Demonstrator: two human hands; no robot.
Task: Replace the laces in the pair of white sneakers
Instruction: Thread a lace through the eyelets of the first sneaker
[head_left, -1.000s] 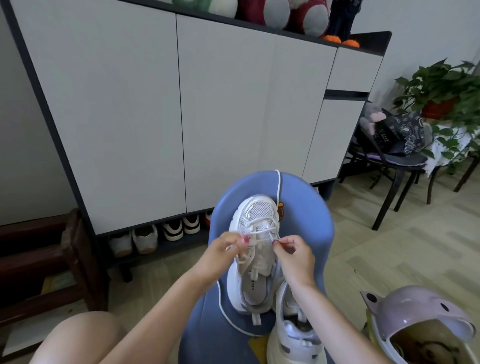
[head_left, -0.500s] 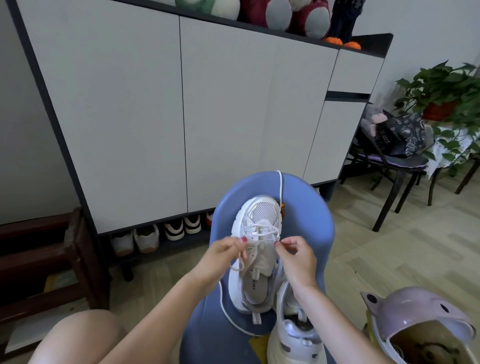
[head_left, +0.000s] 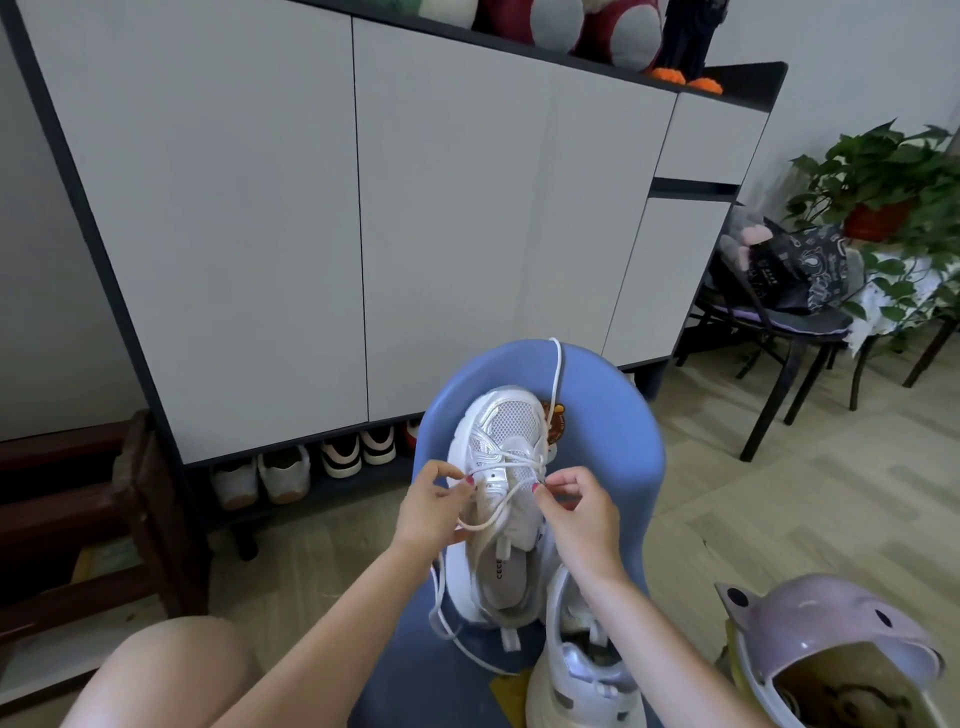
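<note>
Two sneakers: both on a blue chair (head_left: 613, 441) at lower centre of the frame.
Far sneaker (head_left: 501, 499): toe pointing up the frame, opening toward the camera, lace crossed through its upper eyelets.
Near sneaker (head_left: 582, 670): just below and right of the first, touching it, partly behind the right forearm.
Lace (head_left: 557, 374): white; one end runs up over the chair's top edge, another loops down the far sneaker's left side onto the seat.
Left hand (head_left: 434, 506): at the sneaker's left edge, thumb and forefinger pinching the lace.
Right hand (head_left: 576, 512): at the sneaker's right edge, fingertips pinching the lace by an eyelet.
Cabinet (head_left: 260, 208): white doors fill the upper frame, shoes (head_left: 306, 470) in the gap beneath.
Helmet (head_left: 831, 649): lilac, lower right corner.
</note>
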